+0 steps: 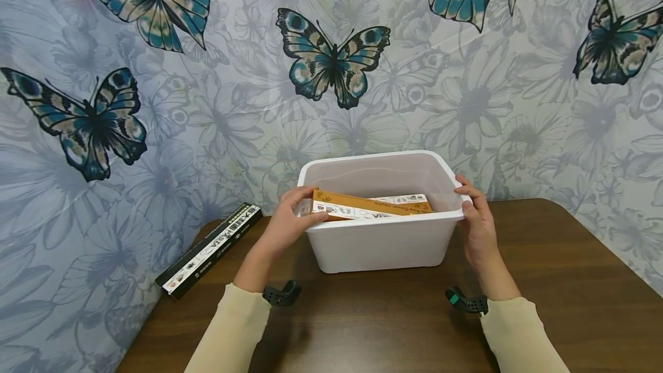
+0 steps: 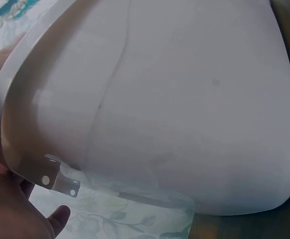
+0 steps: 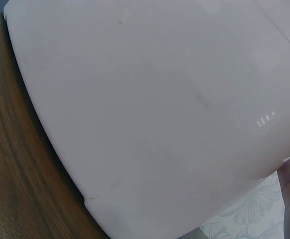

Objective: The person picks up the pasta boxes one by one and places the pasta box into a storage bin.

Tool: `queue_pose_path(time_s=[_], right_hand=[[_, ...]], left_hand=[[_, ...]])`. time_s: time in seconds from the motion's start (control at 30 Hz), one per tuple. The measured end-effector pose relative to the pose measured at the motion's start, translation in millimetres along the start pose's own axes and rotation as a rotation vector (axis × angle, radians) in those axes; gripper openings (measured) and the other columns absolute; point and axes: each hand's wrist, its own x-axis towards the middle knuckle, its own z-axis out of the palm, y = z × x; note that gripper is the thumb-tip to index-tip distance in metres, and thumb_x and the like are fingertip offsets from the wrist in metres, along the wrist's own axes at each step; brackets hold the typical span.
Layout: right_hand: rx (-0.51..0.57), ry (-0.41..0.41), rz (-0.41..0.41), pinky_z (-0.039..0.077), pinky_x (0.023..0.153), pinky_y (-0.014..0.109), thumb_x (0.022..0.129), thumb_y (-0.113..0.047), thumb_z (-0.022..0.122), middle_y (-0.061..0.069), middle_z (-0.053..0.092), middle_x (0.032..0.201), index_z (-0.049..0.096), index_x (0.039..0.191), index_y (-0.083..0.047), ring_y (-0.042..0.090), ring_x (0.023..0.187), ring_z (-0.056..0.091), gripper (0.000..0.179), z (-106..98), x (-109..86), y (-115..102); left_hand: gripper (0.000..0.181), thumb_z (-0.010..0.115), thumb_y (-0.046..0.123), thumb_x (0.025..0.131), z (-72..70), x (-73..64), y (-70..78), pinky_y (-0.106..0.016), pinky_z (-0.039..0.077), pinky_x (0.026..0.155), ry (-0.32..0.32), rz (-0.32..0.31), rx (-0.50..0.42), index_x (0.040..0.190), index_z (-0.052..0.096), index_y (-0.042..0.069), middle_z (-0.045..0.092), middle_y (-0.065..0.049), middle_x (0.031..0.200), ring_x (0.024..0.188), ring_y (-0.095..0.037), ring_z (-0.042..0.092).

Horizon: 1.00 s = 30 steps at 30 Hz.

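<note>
A white plastic bin [image 1: 383, 249] stands on the table, its front wall toward me. My left hand [image 1: 282, 223] grips the rim at the bin's left front corner, thumb over the front edge. On the opposite side my right hand [image 1: 479, 235] holds the right rim, its thumb near the front corner and fingers along the side. Inside lie long orange and white boxes, one in front [image 1: 352, 200] slanting across another box [image 1: 420, 207]; their lower parts are hidden by the front wall. Both wrist views are mostly filled by the bin's wall [image 2: 185, 99].
A long black box [image 1: 209, 251] with a white printed strip lies slantwise at the table's left edge, beside the wall covering. Brown wooden table [image 1: 373, 327] extends in front and to the right. Behind the bin hangs a floral cloth [image 1: 233, 108] with printed butterflies.
</note>
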Motion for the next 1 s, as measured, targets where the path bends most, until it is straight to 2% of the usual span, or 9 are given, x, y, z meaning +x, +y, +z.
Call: queue_pose_path(time_s=[0.23,0.4,0.6,0.8,1.0], right_hand=[[-0.006,0.007,0.001,0.029,0.103,0.035,0.103,-0.017,0.045,0.003,0.038,0.156,0.056,0.121,-0.01,0.021,0.147,0.027,0.022,0,-1.4,1],[-0.002,-0.001,0.0,0.029,0.104,0.035,0.104,-0.018,0.045,0.004,0.037,0.157,0.056,0.122,-0.01,0.021,0.147,0.027,0.022,0,-1.2,1],[-0.005,-0.004,0.004,0.027,0.105,0.036,0.104,-0.018,0.045,0.004,0.036,0.159,0.056,0.122,-0.01,0.021,0.149,0.025,0.022,0,-1.1,1],[-0.012,0.005,0.012,0.027,0.104,0.037,0.103,-0.018,0.045,0.002,0.037,0.158,0.056,0.121,-0.011,0.021,0.149,0.026,0.021,1,-1.7,1],[-0.011,-0.01,-0.004,0.028,0.106,0.034,0.104,-0.017,0.045,0.005,0.035,0.16,0.055,0.122,-0.009,0.021,0.149,0.025,0.023,0,-1.6,1]], left_hand=[[0.058,0.077,0.027,0.086,0.0,-0.7,-4.4,-0.057,0.016,0.122,-0.003,0.088,-0.004,0.14,0.056,0.019,0.053,-0.003,0.144,0.15,-0.023,0.024],[0.054,0.074,0.027,0.089,1.7,-2.9,-7.6,-0.058,0.018,0.121,0.012,0.098,-0.044,0.14,0.055,0.022,0.048,-0.001,0.148,0.149,-0.022,0.026],[0.05,0.071,0.028,0.091,5.9,-4.3,-11.7,-0.056,0.019,0.122,0.053,0.14,-0.063,0.139,0.057,0.021,0.051,-0.002,0.146,0.147,-0.022,0.031],[0.046,0.066,0.032,0.095,11.2,-7.1,-16.9,-0.059,0.017,0.122,0.089,0.142,-0.065,0.139,0.056,0.024,0.041,-0.004,0.154,0.15,-0.024,0.027],[0.045,0.058,0.026,0.099,16.9,-11.6,-24.1,-0.063,0.016,0.121,0.146,0.224,-0.078,0.142,0.053,0.015,0.035,-0.012,0.16,0.154,-0.027,0.02]])
